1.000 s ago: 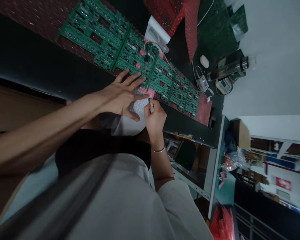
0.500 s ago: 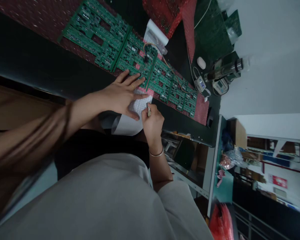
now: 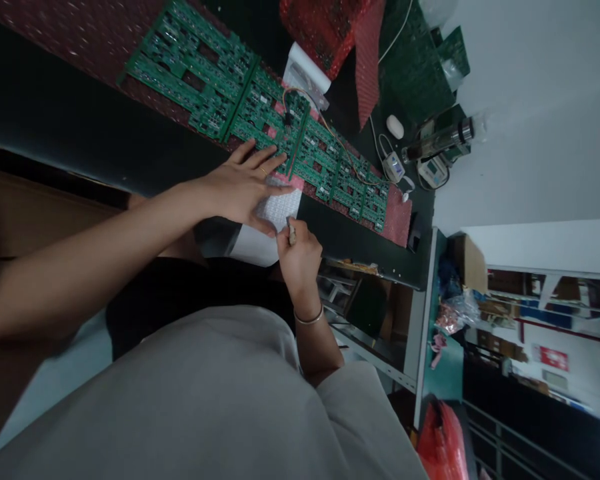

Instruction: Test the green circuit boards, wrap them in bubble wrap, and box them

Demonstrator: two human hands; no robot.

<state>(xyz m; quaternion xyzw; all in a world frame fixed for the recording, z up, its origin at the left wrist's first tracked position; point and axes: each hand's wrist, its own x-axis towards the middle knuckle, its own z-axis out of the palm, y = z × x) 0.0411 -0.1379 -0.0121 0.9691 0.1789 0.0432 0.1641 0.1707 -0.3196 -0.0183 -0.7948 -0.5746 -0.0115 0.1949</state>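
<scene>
While the left hand (image 3: 240, 193) lies spread and flat across the white sheet (image 3: 281, 208), pinning it to the near edge of the dark bench (image 3: 80, 133), the right hand (image 3: 300, 257) is clenched around a slim tool (image 3: 291, 233). Its tip is set at the sheet's near edge, just beside the left thumb. The left hand grasps nothing; it only presses down, its fingertips reaching over the sheet to the nearest of the green circuit boards (image 3: 215, 80).

The sheet carries a fine grid of small pale marks. What they are is too small to tell, and whether anything sits on the tool's tip cannot be made out.

The boards lie edge to edge in a long row on red bubble wrap (image 3: 397, 220), and an orange wire (image 3: 330, 130) is plugged into one of them near the middle. As a judgement, the work looks to be somewhere in its middle: the sheet's grid appears largely intact where it shows, and no board carries a mark that sets it apart as finished — so how many are done and how many are left cannot be read from here.

Farther along the bench stand a white mouse (image 3: 395, 127) and a metal flask (image 3: 437, 141).
</scene>
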